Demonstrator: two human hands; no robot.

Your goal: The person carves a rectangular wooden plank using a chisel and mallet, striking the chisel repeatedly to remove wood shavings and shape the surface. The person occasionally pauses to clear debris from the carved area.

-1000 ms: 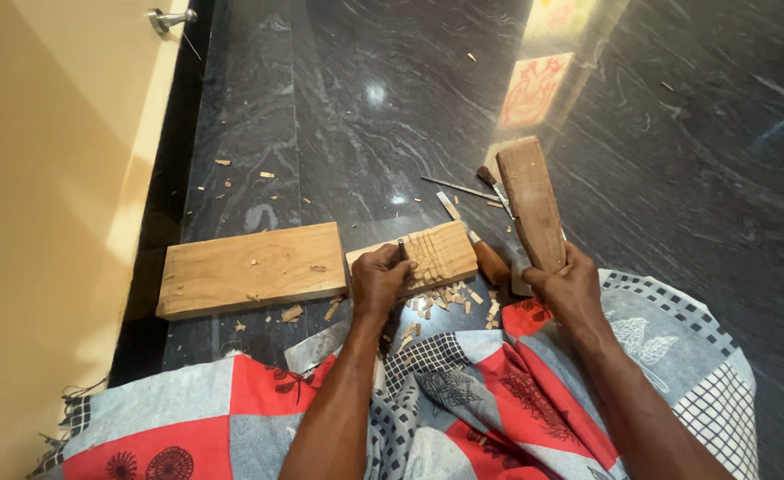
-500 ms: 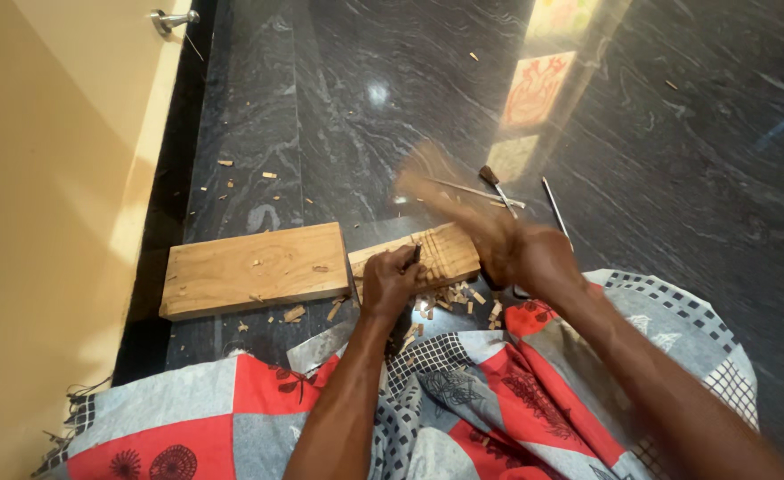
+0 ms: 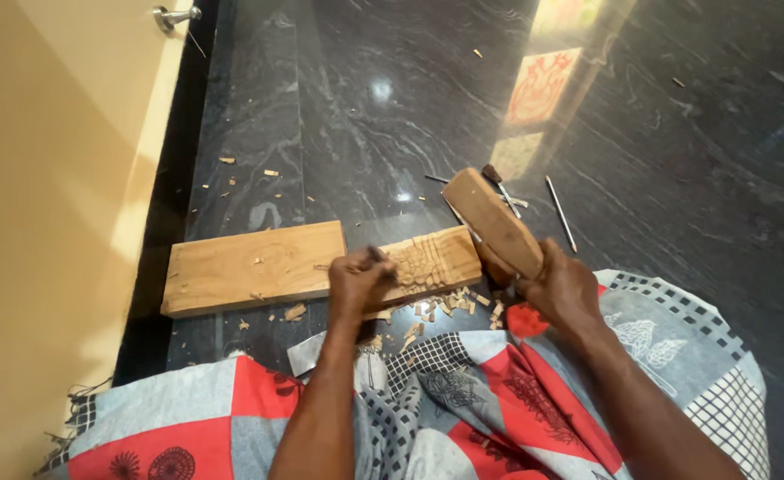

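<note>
My left hand (image 3: 356, 283) grips a mostly hidden chisel (image 3: 377, 255) on the carved plank (image 3: 258, 265); right hand (image 3: 562, 289) clasps a wooden mallet (image 3: 491, 222)

The left hand (image 3: 356, 283) holds a thin chisel (image 3: 379, 258) in its fingers (image 3: 349, 267), tip on the carved wooden plank (image 3: 321, 262). The right hand (image 3: 562, 289) grips a wooden mallet (image 3: 491, 222), lifted just right of those fingers. Wood chips (image 3: 441, 307) lie below them on the dark floor (image 3: 338, 116).

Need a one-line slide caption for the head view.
Left hand sets a chisel on a carved plank; right hand grips a wooden mallet.
</note>
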